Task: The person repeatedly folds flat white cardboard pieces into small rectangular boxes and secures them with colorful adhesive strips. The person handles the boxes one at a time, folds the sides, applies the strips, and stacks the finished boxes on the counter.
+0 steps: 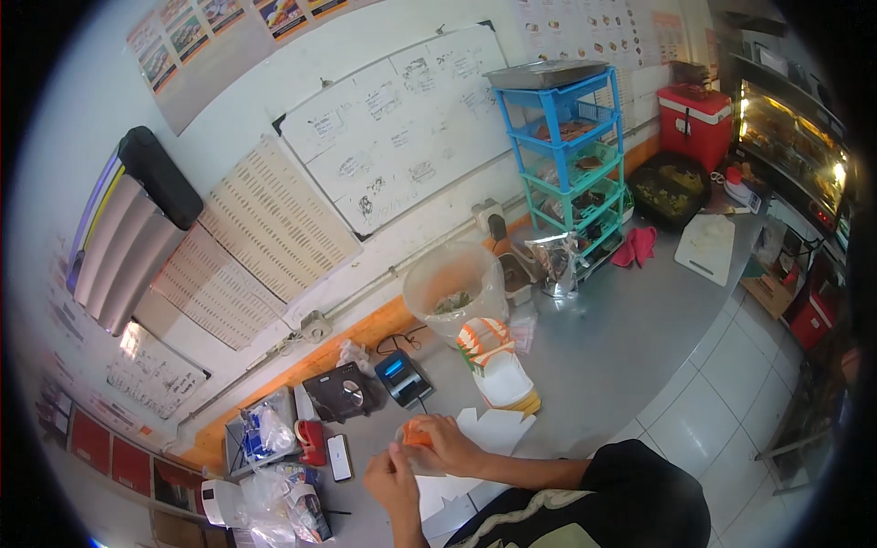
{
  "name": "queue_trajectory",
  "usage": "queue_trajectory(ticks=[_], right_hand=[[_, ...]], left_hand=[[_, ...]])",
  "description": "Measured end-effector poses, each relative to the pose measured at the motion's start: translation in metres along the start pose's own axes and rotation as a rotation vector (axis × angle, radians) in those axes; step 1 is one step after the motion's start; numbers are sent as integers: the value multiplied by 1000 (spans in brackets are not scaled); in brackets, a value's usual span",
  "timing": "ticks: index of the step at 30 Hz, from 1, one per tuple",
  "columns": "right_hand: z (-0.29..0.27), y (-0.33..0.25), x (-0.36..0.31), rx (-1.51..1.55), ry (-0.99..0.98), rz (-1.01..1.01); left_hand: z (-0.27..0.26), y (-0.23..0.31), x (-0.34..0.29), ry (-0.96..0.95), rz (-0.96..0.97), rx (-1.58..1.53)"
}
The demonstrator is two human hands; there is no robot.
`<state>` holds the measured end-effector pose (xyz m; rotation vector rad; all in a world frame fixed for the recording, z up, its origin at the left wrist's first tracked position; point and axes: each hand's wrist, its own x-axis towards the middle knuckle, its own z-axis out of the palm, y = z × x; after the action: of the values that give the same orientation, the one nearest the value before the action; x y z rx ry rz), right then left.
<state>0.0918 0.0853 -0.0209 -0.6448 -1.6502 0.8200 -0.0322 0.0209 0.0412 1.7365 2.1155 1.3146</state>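
Observation:
My right hand [448,446] is closed around a small orange thing [417,433], perhaps in clear film; its exact kind I cannot make out. Close beside it, my left hand [391,477] has its fingers pinched together at the near side of the orange thing. What it grips, if anything, is too small to name. Under and behind my hands lies a white unfolded card sheet [498,431] with notched edges. Beyond that stands a stack of white paper food boxes [504,381], with orange-printed ones [483,336] at its far end.
Left of my hands are a phone [340,458], a red tape dispenser [311,443] and plastic bags [274,498]. A small printer [400,377] sits toward the wall. Farther off are a clear-lined bucket [454,283], tiered blue-green rack [571,192] and white cutting board [706,248].

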Motion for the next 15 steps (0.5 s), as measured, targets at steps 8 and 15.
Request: queue_trajectory(ticks=[8, 15], right_hand=[[-19, 6, -2, -324, -28, -203], [-19, -3, -7, -371, -15, -191]], left_hand=[[10, 11, 11, -178, -277, -515], [21, -19, 24, -211, -362, -750]])
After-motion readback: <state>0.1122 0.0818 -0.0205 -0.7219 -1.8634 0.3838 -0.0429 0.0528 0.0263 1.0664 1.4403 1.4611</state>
